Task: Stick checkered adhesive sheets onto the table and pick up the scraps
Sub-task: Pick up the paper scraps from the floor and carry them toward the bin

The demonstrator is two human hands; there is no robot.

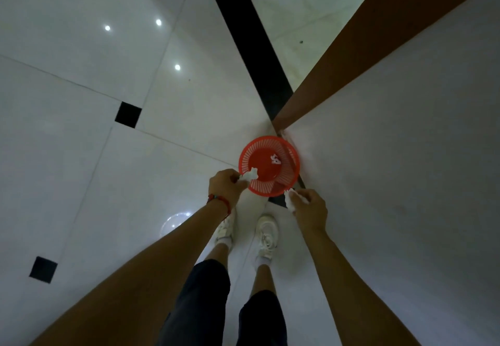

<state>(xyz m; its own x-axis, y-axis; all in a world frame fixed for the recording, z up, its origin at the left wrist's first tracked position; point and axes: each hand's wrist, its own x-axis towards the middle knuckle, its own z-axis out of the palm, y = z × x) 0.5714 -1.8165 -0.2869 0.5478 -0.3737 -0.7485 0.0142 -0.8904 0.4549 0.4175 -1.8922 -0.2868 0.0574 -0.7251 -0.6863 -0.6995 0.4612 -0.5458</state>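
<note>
dim, wide-angle warp, floor glare

table: cut off right | basket: far rim hidden by table corner | scraps: too small to read

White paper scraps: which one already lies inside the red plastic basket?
The small white scrap on the red basket's floor; the other two are held by hands at the rim.

We see a glossy tiled floor mirroring ceiling lights, with polished black inlay. The red basket looks like slotted moulded plastic with a smooth base. Our desk shows a matt pale top and a wood-brown edge. The scraps look like crumpled white paper. The wrist cord seems braided thread.
</note>
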